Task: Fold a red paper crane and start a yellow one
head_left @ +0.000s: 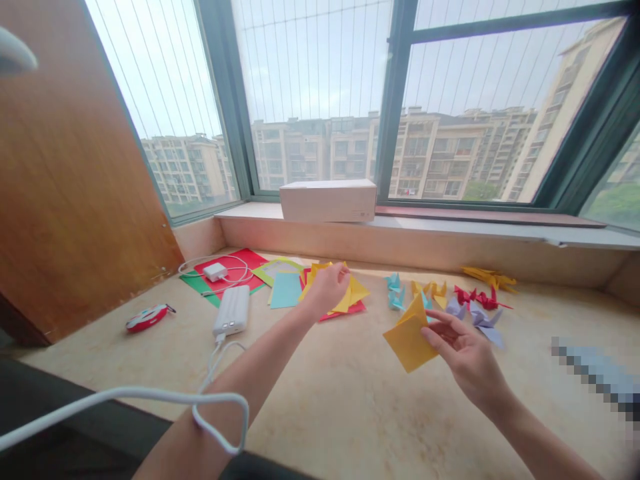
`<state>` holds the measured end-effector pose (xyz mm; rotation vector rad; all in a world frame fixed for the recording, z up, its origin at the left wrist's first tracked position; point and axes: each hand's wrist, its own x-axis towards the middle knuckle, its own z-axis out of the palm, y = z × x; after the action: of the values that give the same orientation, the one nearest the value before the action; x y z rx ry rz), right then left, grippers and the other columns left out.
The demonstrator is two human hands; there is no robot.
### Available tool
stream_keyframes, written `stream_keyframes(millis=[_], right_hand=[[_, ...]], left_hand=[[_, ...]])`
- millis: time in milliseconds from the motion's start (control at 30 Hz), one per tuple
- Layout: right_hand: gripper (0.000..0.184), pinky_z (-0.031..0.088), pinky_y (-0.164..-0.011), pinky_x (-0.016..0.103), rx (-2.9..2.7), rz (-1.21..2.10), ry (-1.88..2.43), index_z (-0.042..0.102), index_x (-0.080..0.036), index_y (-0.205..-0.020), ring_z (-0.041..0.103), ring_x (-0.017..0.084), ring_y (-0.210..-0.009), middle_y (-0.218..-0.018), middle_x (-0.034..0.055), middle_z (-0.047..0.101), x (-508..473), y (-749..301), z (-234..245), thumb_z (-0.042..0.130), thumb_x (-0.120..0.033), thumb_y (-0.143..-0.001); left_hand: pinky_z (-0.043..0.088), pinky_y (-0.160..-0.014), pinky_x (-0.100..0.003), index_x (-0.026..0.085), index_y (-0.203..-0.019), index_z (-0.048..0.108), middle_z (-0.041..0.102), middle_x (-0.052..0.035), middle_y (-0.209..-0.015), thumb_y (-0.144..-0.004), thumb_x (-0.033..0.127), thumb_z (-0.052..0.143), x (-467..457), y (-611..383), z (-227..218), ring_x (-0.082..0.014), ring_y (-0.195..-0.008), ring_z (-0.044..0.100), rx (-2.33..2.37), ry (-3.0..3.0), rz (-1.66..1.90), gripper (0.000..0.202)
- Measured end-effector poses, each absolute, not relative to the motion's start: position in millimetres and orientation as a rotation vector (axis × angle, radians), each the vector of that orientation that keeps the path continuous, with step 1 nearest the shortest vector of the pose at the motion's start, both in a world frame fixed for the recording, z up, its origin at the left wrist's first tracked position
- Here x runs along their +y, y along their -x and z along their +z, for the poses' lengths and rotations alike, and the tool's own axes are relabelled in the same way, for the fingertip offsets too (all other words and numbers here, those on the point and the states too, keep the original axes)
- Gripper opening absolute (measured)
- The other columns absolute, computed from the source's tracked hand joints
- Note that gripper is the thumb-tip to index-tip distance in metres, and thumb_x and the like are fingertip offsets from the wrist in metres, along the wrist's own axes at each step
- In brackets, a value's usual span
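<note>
My right hand (463, 350) pinches a folded square of yellow origami paper (410, 337) between thumb and fingers, raised above the counter. My left hand (330, 285) reaches over a pile of yellow sheets (356, 293), its fingers curled together; whatever they grip, if anything, is hidden. Red paper (345, 311) sticks out from under that pile. Just behind the held square stand small folded paper figures: light blue ones (395, 293), yellow ones (435, 293), red ones (483, 298) and purple ones (485, 323).
Left of the pile lie a blue sheet (286, 290), red paper (250, 259), a white power bank (231, 311), a charger (215, 271) and a red-and-white item (149, 319). A white cable (150, 395) crosses my left forearm. A white box (327, 201) rests on the sill. Something pixelated (597, 373) is at right.
</note>
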<state>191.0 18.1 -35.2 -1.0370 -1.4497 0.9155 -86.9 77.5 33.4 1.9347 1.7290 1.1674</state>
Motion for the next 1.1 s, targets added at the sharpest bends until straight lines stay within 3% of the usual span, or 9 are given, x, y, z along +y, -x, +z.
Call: stream_keyframes(millis=[67,167,367,600,800,1100], right_hand=[[0.045,0.059,-0.072,0.036,-1.491,0.865,1.066,0.064,-0.017,-0.117,0.067,0.023,-0.082,-0.091,0.0095,0.071,16,-190,-37,0.069,-0.046,-0.083],[0.045,0.059,-0.071,0.034,-1.535,0.804,1.102,0.065,-0.018,-0.116,0.068,0.024,-0.082,-0.089,0.0089,0.072,15,-188,-37,0.068,-0.047,-0.083],[0.042,0.059,-0.072,0.034,-1.527,0.749,1.124,0.068,-0.02,-0.112,0.069,0.024,-0.083,-0.088,0.0083,0.073,21,-191,-40,0.069,-0.048,-0.081],[0.037,0.058,-0.073,0.033,-1.583,0.643,1.137,0.068,-0.021,-0.112,0.069,0.024,-0.082,-0.087,0.0082,0.073,23,-193,-42,0.067,-0.046,-0.084],[0.035,0.058,-0.07,0.033,-1.635,0.561,1.147,0.07,-0.021,-0.109,0.068,0.024,-0.078,-0.083,0.0074,0.072,19,-192,-38,0.066,-0.046,-0.084],[0.035,0.058,-0.07,0.033,-1.641,0.542,1.142,0.07,-0.02,-0.109,0.067,0.023,-0.078,-0.085,0.0074,0.073,21,-191,-36,0.065,-0.045,-0.085]], left_hand=[[0.05,-0.091,-0.038,0.016,-0.098,0.07,0.071,-0.0106,-0.101,-0.088,0.028,0.064,99,130,44,-0.0257,-0.103,0.065,1.94,-1.879,1.052,0.017],[0.054,-0.087,-0.043,0.017,-0.123,0.057,0.06,-0.0102,-0.123,-0.093,0.033,0.06,120,198,47,-0.0234,-0.105,0.062,2.219,-1.736,0.844,0.034],[0.054,-0.087,-0.043,0.018,-0.123,0.057,0.06,-0.0099,-0.124,-0.093,0.033,0.06,141,287,33,-0.0238,-0.105,0.062,2.51,-1.505,0.491,0.034],[0.054,-0.086,-0.044,0.017,-0.124,0.057,0.06,-0.01,-0.123,-0.093,0.033,0.06,167,314,4,-0.024,-0.105,0.062,2.558,-1.463,0.337,0.035],[0.053,-0.088,-0.045,0.016,-0.123,0.057,0.059,-0.0105,-0.124,-0.093,0.033,0.06,171,321,2,-0.0246,-0.107,0.061,2.595,-1.422,0.503,0.035],[0.054,-0.086,-0.044,0.016,-0.123,0.057,0.06,-0.0098,-0.123,-0.093,0.033,0.059,152,326,45,-0.0235,-0.104,0.062,2.455,-1.098,1.196,0.035]])
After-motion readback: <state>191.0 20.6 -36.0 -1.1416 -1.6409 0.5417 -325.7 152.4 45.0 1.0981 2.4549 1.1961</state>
